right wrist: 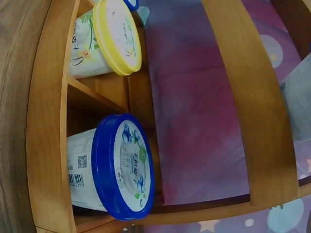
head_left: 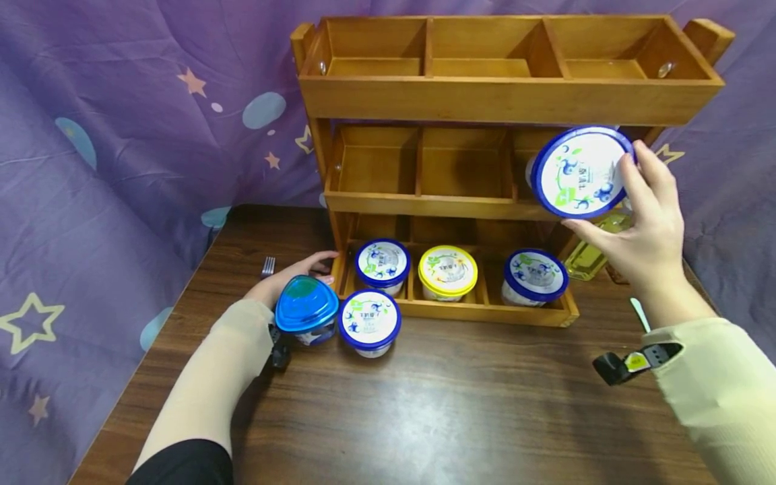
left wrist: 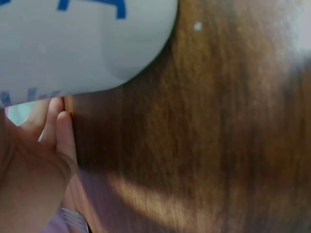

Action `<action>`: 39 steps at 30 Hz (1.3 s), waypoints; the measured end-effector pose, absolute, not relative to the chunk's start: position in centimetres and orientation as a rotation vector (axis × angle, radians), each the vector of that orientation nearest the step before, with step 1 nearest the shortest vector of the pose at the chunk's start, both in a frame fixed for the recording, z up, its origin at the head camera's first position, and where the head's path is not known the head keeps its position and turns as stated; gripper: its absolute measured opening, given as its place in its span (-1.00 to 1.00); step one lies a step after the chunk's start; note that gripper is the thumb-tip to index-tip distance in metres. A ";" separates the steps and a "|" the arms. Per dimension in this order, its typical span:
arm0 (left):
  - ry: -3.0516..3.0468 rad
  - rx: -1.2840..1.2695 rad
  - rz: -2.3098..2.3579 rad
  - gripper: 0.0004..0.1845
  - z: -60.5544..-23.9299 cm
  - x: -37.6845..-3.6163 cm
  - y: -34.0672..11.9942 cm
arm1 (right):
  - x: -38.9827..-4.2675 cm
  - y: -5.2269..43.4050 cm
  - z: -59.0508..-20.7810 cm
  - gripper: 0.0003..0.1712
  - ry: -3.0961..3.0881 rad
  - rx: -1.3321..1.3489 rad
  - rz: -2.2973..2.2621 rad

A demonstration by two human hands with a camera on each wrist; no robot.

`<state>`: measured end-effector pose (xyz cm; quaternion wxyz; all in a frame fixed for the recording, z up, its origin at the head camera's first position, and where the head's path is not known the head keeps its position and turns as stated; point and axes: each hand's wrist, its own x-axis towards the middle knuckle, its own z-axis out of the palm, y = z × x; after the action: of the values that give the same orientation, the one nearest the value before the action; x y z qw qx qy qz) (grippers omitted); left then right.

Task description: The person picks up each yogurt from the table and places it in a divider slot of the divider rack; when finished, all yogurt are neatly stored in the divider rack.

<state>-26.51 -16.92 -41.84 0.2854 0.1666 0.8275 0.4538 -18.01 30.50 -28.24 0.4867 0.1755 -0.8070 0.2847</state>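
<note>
Up at two o'clock, the right hand [head_left: 645, 225] grips a blue-lidded tub [head_left: 580, 172] before the wooden rack's [head_left: 509, 101] middle shelf; the left hand [head_left: 289, 276] rests open at nine o'clock beside a triangular blue-lidded container [head_left: 306, 310].

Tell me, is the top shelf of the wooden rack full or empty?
Empty. All three compartments of the top shelf show only bare wood, while tubs like the yellow-lidded tub sit on the bottom shelf.

Beige sleeves [head_left: 206, 377], black wrist straps [head_left: 630, 364]
</note>
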 end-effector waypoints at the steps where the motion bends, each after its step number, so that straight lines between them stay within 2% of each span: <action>1: 2.211 0.448 1.214 -0.36 -41.8 -26.5 -16.9 | -18.1 30.5 -28.3 0.14 -1.972 0.426 0.688; 15: 2.227 0.411 1.202 -0.34 -41.8 -26.4 -17.0 | -19.7 31.1 -28.0 0.30 -2.157 0.337 0.713; 18: 2.232 0.396 1.196 -0.34 -41.7 -26.3 -16.9 | -20.0 31.5 -28.0 0.27 -2.200 0.322 0.717; 26: 2.227 0.371 1.192 -0.32 -41.8 -26.3 -16.9 | -20.3 31.6 -28.0 -0.04 -2.287 0.207 0.777; 34: 2.216 0.371 1.194 -0.32 -41.7 -26.4 -17.0 | -20.3 31.4 -28.0 -0.08 -2.318 0.132 0.820; 39: 2.220 0.374 1.181 -0.31 -41.7 -26.4 -17.0 | -20.0 31.8 -28.2 -0.03 -2.385 0.072 0.874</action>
<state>-26.44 -17.01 -41.71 0.2950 0.1407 0.8344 0.4439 -20.03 31.84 -28.19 0.2959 0.0272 -0.8966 0.3284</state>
